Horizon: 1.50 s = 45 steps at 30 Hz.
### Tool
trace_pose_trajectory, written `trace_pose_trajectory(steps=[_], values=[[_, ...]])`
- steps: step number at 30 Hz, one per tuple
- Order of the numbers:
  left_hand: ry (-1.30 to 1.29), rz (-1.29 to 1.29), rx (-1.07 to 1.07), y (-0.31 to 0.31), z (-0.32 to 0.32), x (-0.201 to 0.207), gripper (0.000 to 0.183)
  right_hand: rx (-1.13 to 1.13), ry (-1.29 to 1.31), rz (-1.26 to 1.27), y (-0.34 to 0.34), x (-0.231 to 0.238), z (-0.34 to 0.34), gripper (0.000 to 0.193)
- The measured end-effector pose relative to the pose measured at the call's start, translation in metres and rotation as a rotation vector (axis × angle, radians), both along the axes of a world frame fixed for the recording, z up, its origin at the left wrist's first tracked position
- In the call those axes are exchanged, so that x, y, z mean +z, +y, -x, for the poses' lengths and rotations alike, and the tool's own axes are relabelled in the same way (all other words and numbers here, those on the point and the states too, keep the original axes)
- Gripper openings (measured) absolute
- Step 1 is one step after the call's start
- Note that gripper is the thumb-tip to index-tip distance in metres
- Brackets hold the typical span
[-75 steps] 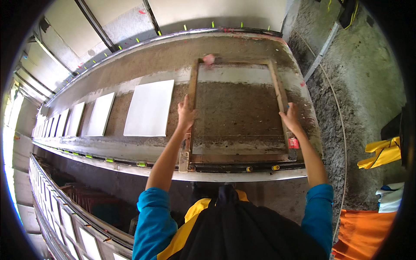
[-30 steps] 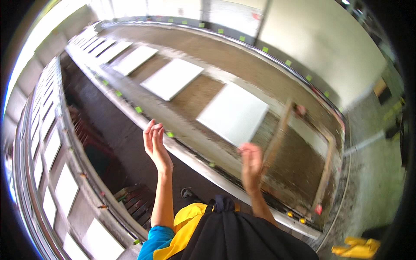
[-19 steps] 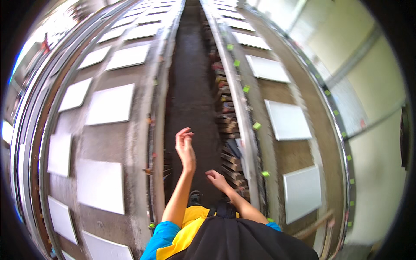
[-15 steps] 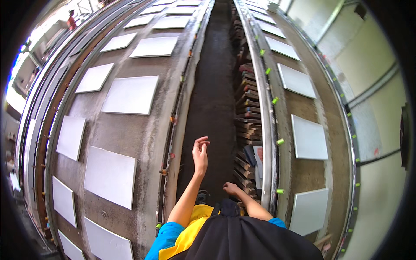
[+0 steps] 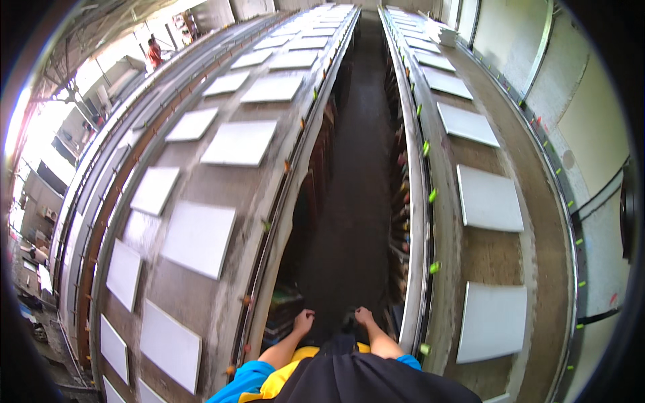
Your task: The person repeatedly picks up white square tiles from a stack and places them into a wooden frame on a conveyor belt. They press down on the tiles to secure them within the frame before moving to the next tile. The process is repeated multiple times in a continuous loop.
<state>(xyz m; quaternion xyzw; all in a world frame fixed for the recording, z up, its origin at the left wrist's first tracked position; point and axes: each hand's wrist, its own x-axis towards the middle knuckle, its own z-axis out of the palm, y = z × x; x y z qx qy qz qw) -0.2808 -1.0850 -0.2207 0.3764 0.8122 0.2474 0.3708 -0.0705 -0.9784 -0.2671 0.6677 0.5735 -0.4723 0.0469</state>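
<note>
My left hand hangs low over the dark aisle between two long tables, its fingers curled in and nothing seen in them. Close to my waist, a short way to the right, is my right hand, also loosely closed with nothing visible in it. Neither hand touches a table. White rectangular panels lie flat in two rows on the left table. A single row of similar white panels runs along the right table.
Green clips line the right table's edge; orange and green ones line the left edge. Frames are stacked under both tables beside the dark floor. A white stack stands far right. Far left, a person in red is visible.
My left hand has dropped from its raised, forward position to near my waist. The view has tipped up and moved forward along the aisle, showing more of the far end.
</note>
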Motion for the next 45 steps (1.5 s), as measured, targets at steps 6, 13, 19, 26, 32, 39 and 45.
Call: trace_pose_trajectory(steps=[6, 13, 19, 26, 32, 39, 45], values=[[0.005, 0.079, 0.031, 0.111, 0.022, -0.004, 0.02, -0.162, -0.035, 0.082, 0.113, 0.031, 0.028, 0.028], [-0.034, 0.052, -0.02, 0.287, 0.047, -0.007, 0.021, -0.261, 0.013, 0.288, 0.272, -0.014, 0.043, 0.033], [-0.04, 0.007, -0.027, 0.475, 0.077, -0.01, 0.021, -0.159, -0.189, -0.119, 0.453, 0.0, 0.061, 0.027], [0.002, 0.131, -0.147, 0.645, 0.107, 0.006, 0.024, -0.186, -0.145, -0.004, 0.59, 0.05, 0.061, 0.038], [0.046, 0.388, -0.297, 0.791, 0.114, 0.014, 0.033, -0.066, -0.275, 0.073, 0.704, -0.018, 0.072, 0.028], [0.13, 0.279, -0.441, 1.0, 0.136, 0.027, 0.035, -0.062, -0.105, -0.106, 0.944, -0.095, 0.077, 0.027], [0.082, 0.325, -0.136, 1.078, 0.183, 0.019, 0.032, -0.055, 0.024, -0.226, 1.068, -0.023, 0.123, 0.024]])
